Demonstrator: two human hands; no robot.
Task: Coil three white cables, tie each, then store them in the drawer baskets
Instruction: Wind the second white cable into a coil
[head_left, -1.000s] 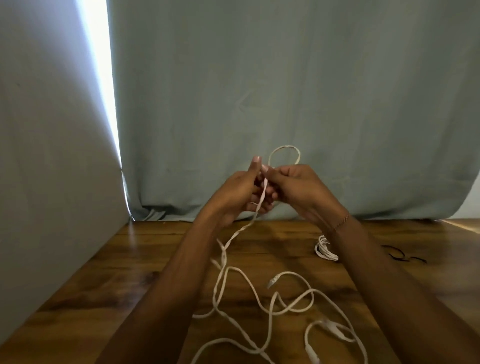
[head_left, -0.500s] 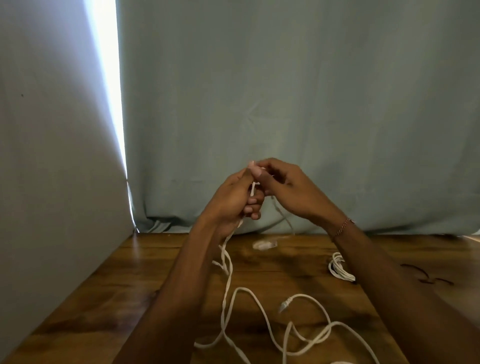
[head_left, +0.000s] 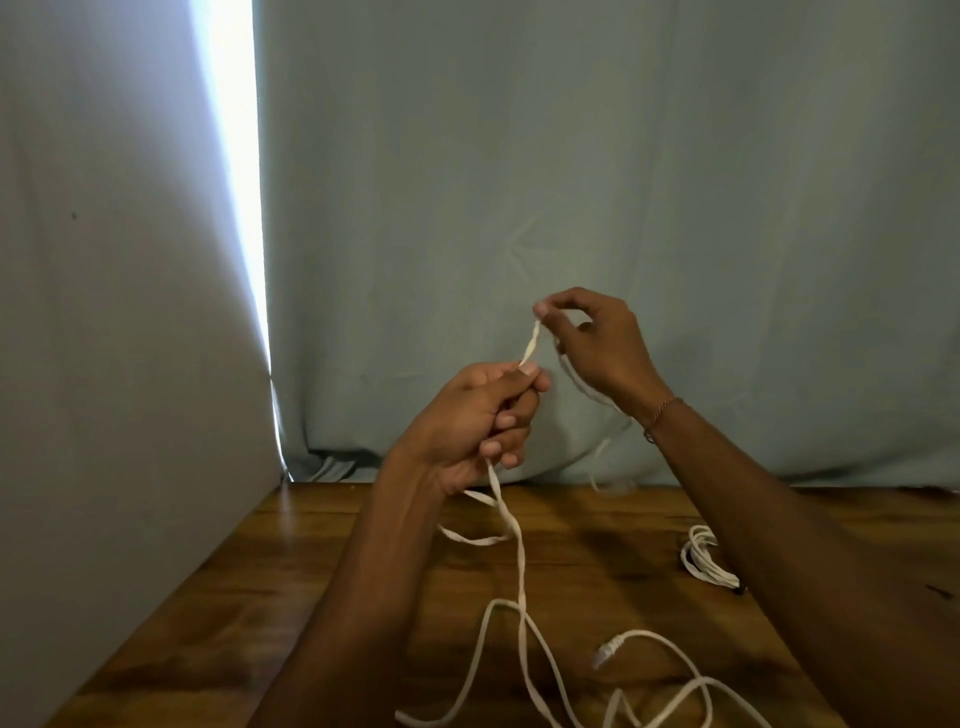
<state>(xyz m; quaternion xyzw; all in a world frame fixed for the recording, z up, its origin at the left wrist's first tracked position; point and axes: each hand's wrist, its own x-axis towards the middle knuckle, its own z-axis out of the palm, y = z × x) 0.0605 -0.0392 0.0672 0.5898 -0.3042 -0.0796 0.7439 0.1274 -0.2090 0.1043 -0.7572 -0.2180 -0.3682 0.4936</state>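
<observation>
Both hands' grip on one white cable (head_left: 519, 561): left hand (head_left: 475, 415) below, right hand (head_left: 597, 343) pinching above.

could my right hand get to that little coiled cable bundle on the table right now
Probably not yet: the right hand is pinching the loose white cable. The coiled bundle lies unobstructed under that forearm.

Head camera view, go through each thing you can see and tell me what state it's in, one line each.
Left hand: gripping the loose white cable.
Right hand: pinching the cable above the left hand.
Loose white cable: uncoiled, short stretch taut between the hands, the rest trailing in loops on the table.
Coiled white cable: bundled, lying on the table.
Wooden table: bearing both cables.
Curtain: drawn, bright gap at left.
</observation>
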